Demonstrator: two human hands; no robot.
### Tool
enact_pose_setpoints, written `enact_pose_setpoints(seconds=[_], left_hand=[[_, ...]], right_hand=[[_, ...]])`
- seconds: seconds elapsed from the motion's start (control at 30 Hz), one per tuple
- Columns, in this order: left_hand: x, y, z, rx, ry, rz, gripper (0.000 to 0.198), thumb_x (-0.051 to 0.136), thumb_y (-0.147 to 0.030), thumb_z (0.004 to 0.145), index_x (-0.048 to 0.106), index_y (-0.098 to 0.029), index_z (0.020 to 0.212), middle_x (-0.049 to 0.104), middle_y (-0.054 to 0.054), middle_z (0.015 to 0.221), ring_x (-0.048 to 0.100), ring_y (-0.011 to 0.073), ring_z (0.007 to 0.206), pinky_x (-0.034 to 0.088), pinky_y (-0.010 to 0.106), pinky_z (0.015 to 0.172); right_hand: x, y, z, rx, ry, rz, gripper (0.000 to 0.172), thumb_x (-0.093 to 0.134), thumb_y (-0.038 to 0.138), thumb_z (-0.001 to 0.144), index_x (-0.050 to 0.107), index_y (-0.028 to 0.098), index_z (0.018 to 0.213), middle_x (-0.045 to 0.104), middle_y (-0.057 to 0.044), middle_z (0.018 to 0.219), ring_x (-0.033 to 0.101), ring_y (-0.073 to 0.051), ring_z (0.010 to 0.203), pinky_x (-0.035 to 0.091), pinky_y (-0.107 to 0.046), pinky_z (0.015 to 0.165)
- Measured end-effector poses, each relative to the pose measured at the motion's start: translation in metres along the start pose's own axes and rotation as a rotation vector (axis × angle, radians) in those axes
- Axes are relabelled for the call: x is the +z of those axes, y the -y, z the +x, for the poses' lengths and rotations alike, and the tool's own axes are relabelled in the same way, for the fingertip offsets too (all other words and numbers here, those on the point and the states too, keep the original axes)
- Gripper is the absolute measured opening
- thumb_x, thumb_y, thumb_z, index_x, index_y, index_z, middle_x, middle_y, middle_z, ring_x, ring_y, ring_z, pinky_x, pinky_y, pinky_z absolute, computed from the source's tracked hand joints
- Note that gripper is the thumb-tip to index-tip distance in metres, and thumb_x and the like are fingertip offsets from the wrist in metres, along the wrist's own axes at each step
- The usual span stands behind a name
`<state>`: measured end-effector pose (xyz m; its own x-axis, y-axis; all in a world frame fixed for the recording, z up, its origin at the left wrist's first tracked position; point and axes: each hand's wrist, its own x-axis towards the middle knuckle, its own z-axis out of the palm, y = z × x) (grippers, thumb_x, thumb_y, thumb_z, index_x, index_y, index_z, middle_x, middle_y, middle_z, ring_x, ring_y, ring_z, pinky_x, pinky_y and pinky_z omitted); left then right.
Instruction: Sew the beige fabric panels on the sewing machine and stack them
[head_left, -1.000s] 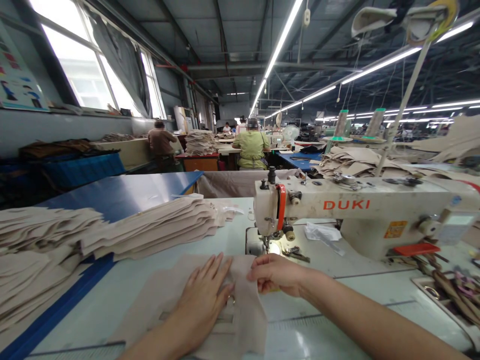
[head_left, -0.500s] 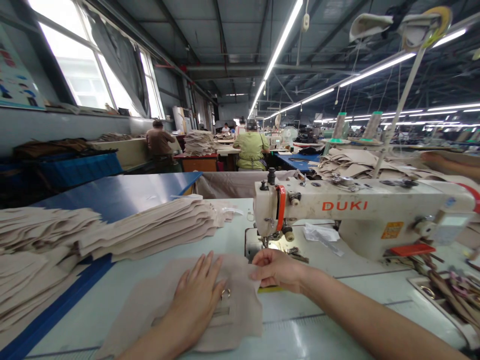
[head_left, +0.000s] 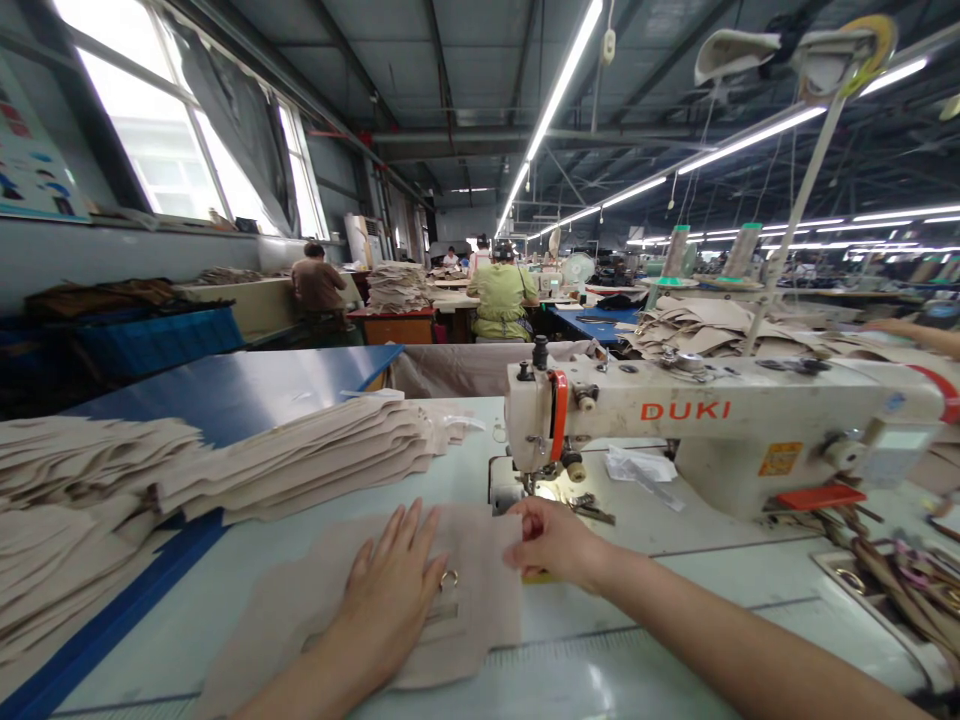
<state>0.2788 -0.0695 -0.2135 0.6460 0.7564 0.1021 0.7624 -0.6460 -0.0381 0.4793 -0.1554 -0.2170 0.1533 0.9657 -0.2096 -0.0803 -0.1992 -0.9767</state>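
Observation:
A beige fabric piece [head_left: 480, 590] lies flat on the pale sewing table [head_left: 675, 610] just in front of the needle of a white DUKI sewing machine [head_left: 720, 420]. My left hand [head_left: 390, 595] rests flat on the fabric, fingers stretched out, beside a small metal ring [head_left: 448, 577] and a strap sewn on the piece. My right hand [head_left: 555, 545] pinches the fabric's right edge close to the presser foot [head_left: 534, 482].
Stacks of cut beige pieces [head_left: 300, 455] lie to the left on the table and on a blue board [head_left: 247, 385]. A tray with straps and rings [head_left: 900, 590] sits at the right. Other workers [head_left: 504, 295] sit at tables farther back.
The fabric has been spread flat and slid toward the needle. Both hands have moved slightly forward and my right hand now sits nearer the presser foot.

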Motion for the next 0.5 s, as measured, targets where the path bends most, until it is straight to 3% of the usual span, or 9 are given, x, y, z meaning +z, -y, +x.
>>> enact_pose_setpoints(seconds=[0.13, 0.2, 0.3, 0.4, 0.5], left_hand=[[0.004, -0.005, 0.005, 0.274, -0.226, -0.073, 0.05, 0.033, -0.017, 0.091, 0.051, -0.015, 0.138, 0.038, 0.012, 0.151, 0.034, 0.0285, 0.14, 0.032, 0.049, 0.111], [0.006, -0.012, 0.009, 0.42, -0.252, -0.162, 0.048, 0.032, -0.016, 0.093, 0.053, -0.015, 0.136, 0.043, 0.012, 0.148, 0.039, 0.0262, 0.137, 0.034, 0.044, 0.111], [0.008, -0.026, 0.015, 0.44, -0.068, -0.206, 0.046, 0.036, -0.024, 0.095, 0.051, -0.015, 0.138, 0.048, 0.013, 0.144, 0.045, 0.026, 0.133, 0.036, 0.044, 0.11], [0.006, -0.031, 0.018, 0.399, 0.101, -0.169, 0.05, 0.036, -0.032, 0.097, 0.041, -0.02, 0.145, 0.038, 0.01, 0.151, 0.035, 0.027, 0.139, 0.028, 0.051, 0.112], [0.0, -0.03, 0.018, 0.394, 0.168, -0.166, 0.053, 0.034, -0.04, 0.098, 0.034, -0.023, 0.149, 0.028, 0.008, 0.155, 0.025, 0.0271, 0.143, 0.022, 0.055, 0.114]], right_hand=[[0.006, -0.001, 0.0, -0.143, -0.174, -0.274, 0.05, 0.063, 0.0, 0.058, 0.059, 0.022, 0.103, 0.055, 0.007, 0.07, 0.053, -0.012, 0.062, 0.042, -0.024, 0.059], [0.009, 0.0, 0.0, -0.201, -0.187, -0.387, 0.057, 0.06, -0.001, 0.061, 0.058, 0.023, 0.113, 0.059, 0.004, 0.077, 0.057, -0.014, 0.068, 0.044, -0.025, 0.064], [0.009, 0.003, -0.003, -0.273, -0.216, -0.539, 0.063, 0.058, -0.002, 0.063, 0.056, 0.025, 0.121, 0.063, 0.0, 0.092, 0.059, -0.017, 0.078, 0.046, -0.029, 0.074], [0.003, 0.004, -0.01, -0.33, -0.253, -0.666, 0.063, 0.055, -0.003, 0.067, 0.056, 0.023, 0.124, 0.059, -0.007, 0.115, 0.059, -0.02, 0.092, 0.046, -0.033, 0.085], [-0.004, 0.003, -0.023, -0.435, -0.255, -0.925, 0.049, 0.055, -0.001, 0.073, 0.061, 0.019, 0.118, 0.059, -0.011, 0.119, 0.057, -0.023, 0.106, 0.045, -0.036, 0.094]])
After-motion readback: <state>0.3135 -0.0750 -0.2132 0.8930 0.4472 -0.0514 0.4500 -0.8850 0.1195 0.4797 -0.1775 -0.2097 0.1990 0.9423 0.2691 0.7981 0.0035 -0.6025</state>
